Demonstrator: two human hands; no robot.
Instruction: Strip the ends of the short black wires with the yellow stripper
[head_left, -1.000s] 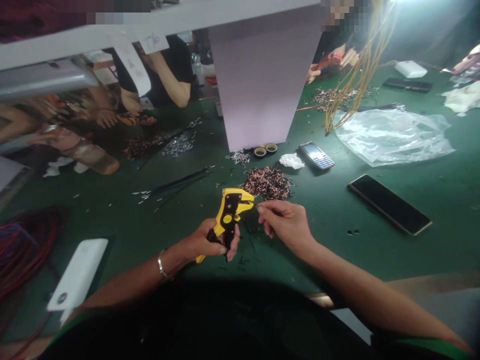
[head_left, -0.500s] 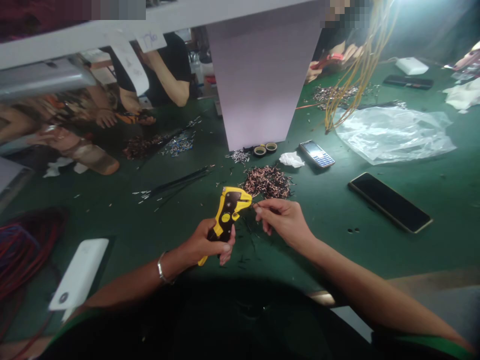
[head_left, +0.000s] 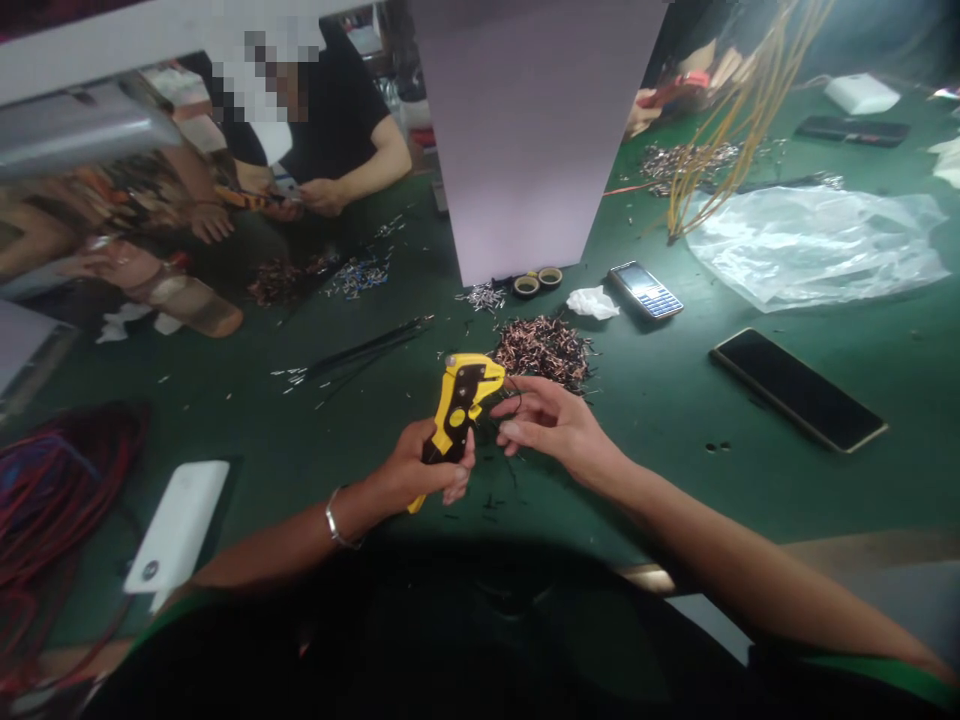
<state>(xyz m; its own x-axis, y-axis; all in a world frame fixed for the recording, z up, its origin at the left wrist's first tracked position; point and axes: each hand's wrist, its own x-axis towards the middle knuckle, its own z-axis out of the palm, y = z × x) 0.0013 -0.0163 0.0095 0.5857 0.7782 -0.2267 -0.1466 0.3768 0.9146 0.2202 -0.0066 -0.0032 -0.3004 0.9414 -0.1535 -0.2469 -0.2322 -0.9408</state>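
Holds the right hand (head_left: 559, 425) right of centre, fingers curled but parted. Grips the yellow-and-black wire stripper (head_left: 459, 415) mid-frame in closed fingers of the left hand (head_left: 424, 468). Shows wire clippings (head_left: 546, 350) heaped above, thin black wire (head_left: 520, 397) at the right fingertips, hold unclear.

Our left arm (head_left: 274, 550) reaches in from 8 o'clock, bare below the sleeve, and our left hand (head_left: 435, 468) is closed in a grip, thumb towards 3 o'clock. Our right arm (head_left: 720, 545) comes from 4 o'clock; our right hand (head_left: 551, 425) points towards 9 o'clock, thumb and forefinger parted, fingers loosely bent. Our hands are near, apart.
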